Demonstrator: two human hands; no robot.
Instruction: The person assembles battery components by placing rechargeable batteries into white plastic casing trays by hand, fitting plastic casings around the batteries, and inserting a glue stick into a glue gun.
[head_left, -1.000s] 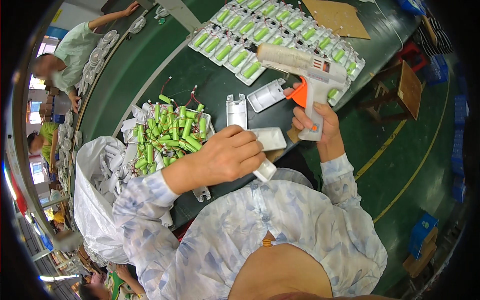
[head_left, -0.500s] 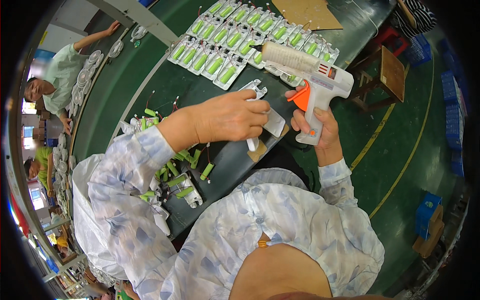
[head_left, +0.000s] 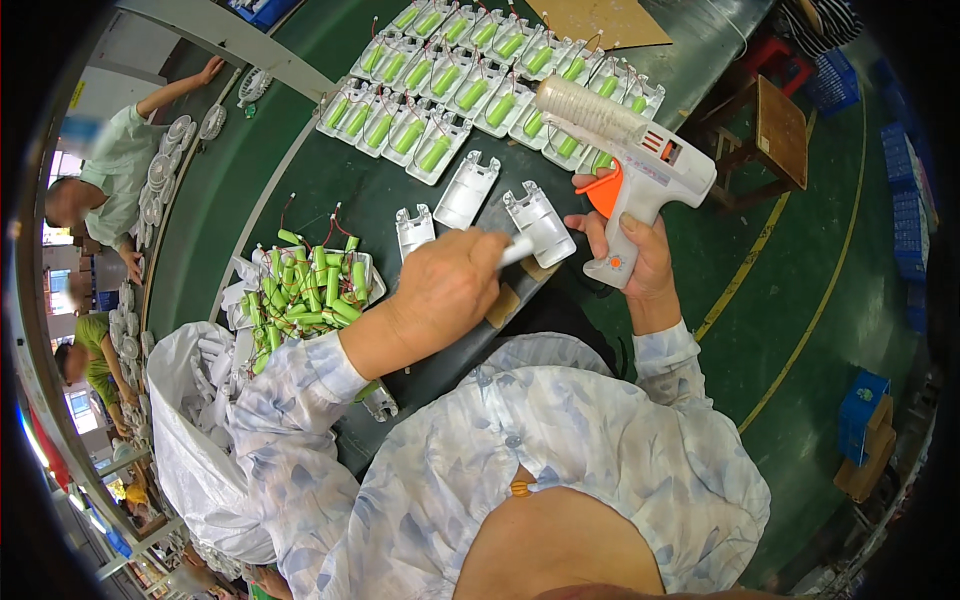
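Observation:
My left hand (head_left: 450, 285) is closed on a white plastic piece (head_left: 517, 250), of which only a blurred end shows past the fingers. Around that hand on the dark table lie three white plastic shells: one shell (head_left: 468, 190) ahead of it, another (head_left: 541, 225) to the right, and a third (head_left: 414, 230) partly behind the hand. In my right hand (head_left: 645, 255) is a white hot glue gun (head_left: 640, 160) with an orange trigger, held by its handle above the table's edge. Its nozzle points left toward rows of white shells (head_left: 435, 152) with green battery cells in them.
A heap of green wired cells (head_left: 310, 285) lies on the left of the table, beside a white sack (head_left: 190, 450) of white parts. Cardboard (head_left: 605, 22) rests at the far edge. A wooden stool (head_left: 775, 135) stands at right. Other people work at far left.
My left hand has drawn back to the left and down, uncovering the shells and the cell heap. The glue gun, still in my right hand, has shifted very little.

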